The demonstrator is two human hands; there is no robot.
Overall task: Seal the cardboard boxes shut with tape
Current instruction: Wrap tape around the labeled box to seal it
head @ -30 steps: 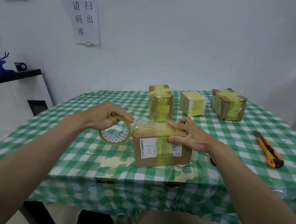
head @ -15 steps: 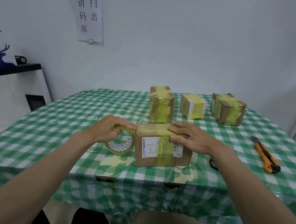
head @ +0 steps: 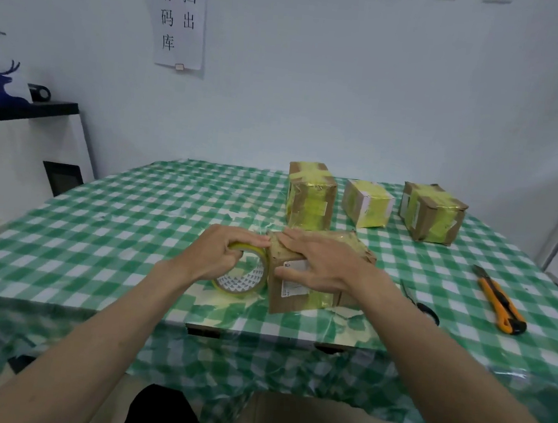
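Right hand (head: pixel 320 267) lies flat, hiding the cardboard box's (head: pixel 303 293) label; left hand (head: pixel 221 253) grips the upright tape roll (head: pixel 243 276) beside it.

Wall paper sign (head: pixel 181 25): 请扫码出库.

1. Left arm: bare forearm, entering from the lower left and reaching forward to mid-frame.
2. Left hand (head: pixel 223 253): knuckles up, fingers curled over the top of the tape roll (head: pixel 241 274), gripping it.
3. Right arm: bare forearm, entering from the lower right.
4. Right hand (head: pixel 320 265): palm down, fingers spread and straight, pressing on the cardboard box (head: pixel 310 295); thumb against its near face.
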